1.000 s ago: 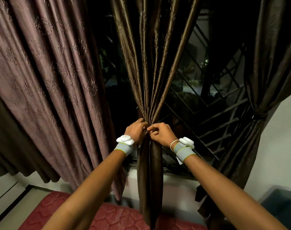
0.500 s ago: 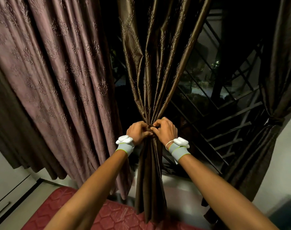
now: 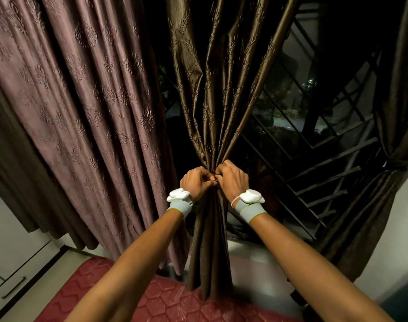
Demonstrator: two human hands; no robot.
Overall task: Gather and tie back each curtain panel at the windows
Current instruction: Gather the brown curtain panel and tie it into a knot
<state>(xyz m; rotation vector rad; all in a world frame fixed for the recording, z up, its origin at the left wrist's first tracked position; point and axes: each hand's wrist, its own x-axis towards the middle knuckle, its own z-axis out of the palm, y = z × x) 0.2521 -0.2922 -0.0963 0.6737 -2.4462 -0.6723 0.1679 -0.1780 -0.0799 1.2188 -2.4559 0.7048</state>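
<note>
The middle curtain panel (image 3: pixel 212 94), of dark brown patterned fabric, is gathered into a narrow bunch in front of the window grille (image 3: pixel 319 145), and it is held at its waist by both hands. The left hand (image 3: pixel 194 182) and the right hand (image 3: pixel 233 178) are pressed close together on the bunch, with the fingers curled and pinching at the same spot. It is judged that a tie is being knotted there, but the tie itself cannot be made out between the fingers.

At the right edge, a second dark panel (image 3: pixel 393 126) is already cinched by a tieback (image 3: pixel 394 164), so this one is taken as done. At the left, a mauve patterned panel (image 3: pixel 77 108) hangs loose and ungathered; a further dark fold (image 3: pixel 10 126) is seen behind it, and whether this is a separate panel cannot be told.

So, as far as is shown: one panel is tied, one is in hand, and at least one is left. Counted are three clear panels, two hands, and two grey wristbands (image 3: pixel 181 205), one on each wrist. Below, a red mattress (image 3: pixel 110 289) is seen.
</note>
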